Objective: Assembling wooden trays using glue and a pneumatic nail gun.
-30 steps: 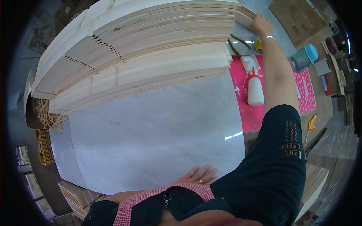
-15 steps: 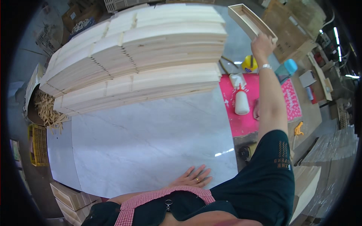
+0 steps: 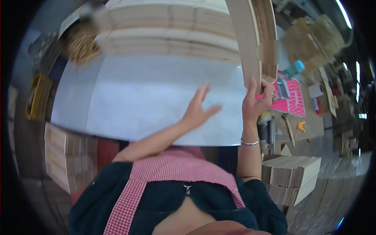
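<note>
A long, shallow wooden tray (image 3: 248,43) with low side walls is held upright at its near end by my right hand (image 3: 256,100), the thumb on the outer wall and the fingers at the end. It reaches away past the upper edge of the view. My left hand (image 3: 199,107) hovers above the pale marbled tabletop (image 3: 156,90), fingers and thumb apart, a little blurred, with nothing in it. Behind the tabletop's bare part stand long stacks of pale wooden pieces (image 3: 168,41).
To the right lie a pink mat (image 3: 295,96), a blue-capped bottle (image 3: 295,67) and an orange tool (image 3: 301,125). Wooden stacks stand low at the right (image 3: 291,176) and left (image 3: 66,156). A yellow crate (image 3: 38,96) and a container of wood strips (image 3: 83,47) are at the left.
My right hand has brought the wooden tray from the far right back toward me. My left hand has lifted off the tabletop. The whole view has shifted.
</note>
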A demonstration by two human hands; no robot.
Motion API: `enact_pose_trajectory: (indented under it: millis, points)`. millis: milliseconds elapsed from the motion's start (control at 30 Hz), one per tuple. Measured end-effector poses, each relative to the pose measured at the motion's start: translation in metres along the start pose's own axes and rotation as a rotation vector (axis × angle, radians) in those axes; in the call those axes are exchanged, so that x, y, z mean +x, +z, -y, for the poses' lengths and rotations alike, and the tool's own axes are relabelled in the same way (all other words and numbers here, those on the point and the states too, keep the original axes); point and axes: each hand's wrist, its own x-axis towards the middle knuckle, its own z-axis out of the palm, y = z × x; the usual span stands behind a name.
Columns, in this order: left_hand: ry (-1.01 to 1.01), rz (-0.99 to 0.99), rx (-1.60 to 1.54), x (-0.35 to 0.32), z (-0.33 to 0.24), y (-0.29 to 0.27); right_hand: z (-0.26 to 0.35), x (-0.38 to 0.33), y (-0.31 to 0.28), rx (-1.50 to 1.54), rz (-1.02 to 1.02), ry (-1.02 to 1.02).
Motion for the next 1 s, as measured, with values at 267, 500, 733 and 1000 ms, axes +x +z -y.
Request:
enact_pose_trajectory:
  millis: [267, 500, 733, 1000]
  points:
    - [0.021, -0.572, -0.392, -0.065, -0.095, -0.096, 0.133, -0.139, 0.022, 0.37, 0.506, -0.142]
    - [-0.019, -1.143, 0.061, -0.177, -0.055, -0.236, 0.21, -0.181, 0.017, 0.6, 0.779, -0.369]
    - [-0.159, -1.509, -0.143, -0.316, -0.116, -0.385, 0.196, -0.204, 0.017, 0.492, 1.058, -0.153]
    - [-0.202, -1.533, -0.109, -0.307, -0.1, -0.435, 0.188, -0.223, 0.014, 0.401, 1.198, -0.046]
